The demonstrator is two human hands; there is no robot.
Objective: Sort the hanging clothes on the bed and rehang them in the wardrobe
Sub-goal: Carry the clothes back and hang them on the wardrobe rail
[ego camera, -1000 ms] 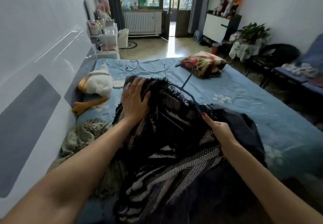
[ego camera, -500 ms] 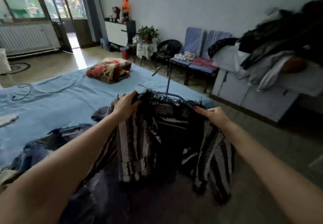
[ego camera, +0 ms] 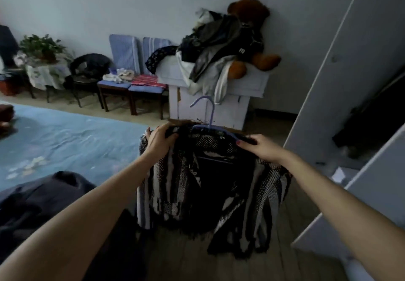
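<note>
- At the two shoulders of the hanger the grip is double: the left hand (ego camera: pixel 158 142) curls over the left shoulder of the black and white fringed garment (ego camera: pixel 206 184), and the right hand (ego camera: pixel 262 148) holds the right shoulder, fingers closed on fabric and hanger together.
- Between the hands the blue hanger (ego camera: pixel 209 114) stands with its hook upright and free, pointing a little to the left.
- Below the hands the garment hangs in the air, off the bed (ego camera: pixel 65 140), just past the bed's right edge and above the floor.
- To do this step well, I think both hands should keep the shoulders level, so the loose knit does not slide off one end of the hanger.
- Before hanging, one hand probably must move to the hook or neck, because the hook cannot be guided onto a rail from the shoulders.
- On the right the wardrobe (ego camera: pixel 341 66) shows an open door and a dark inside; a rail is not visible, so its height I cannot tell.
- The long fringe may catch on the door edge, so the garment should go in straight.
- On the bed's near corner a dark garment (ego camera: pixel 43 197) waits for sorting.
</note>
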